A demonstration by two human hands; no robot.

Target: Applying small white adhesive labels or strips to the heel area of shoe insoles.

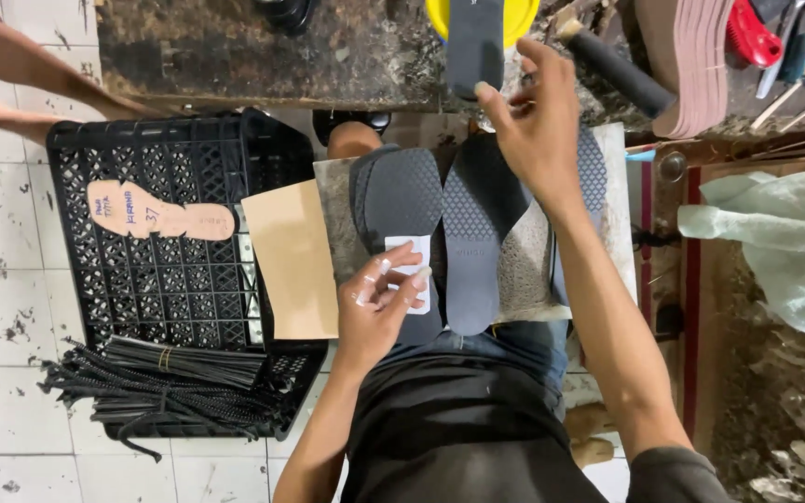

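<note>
While curled, left hand [386,296] on white label [412,272], pinching.
</note>
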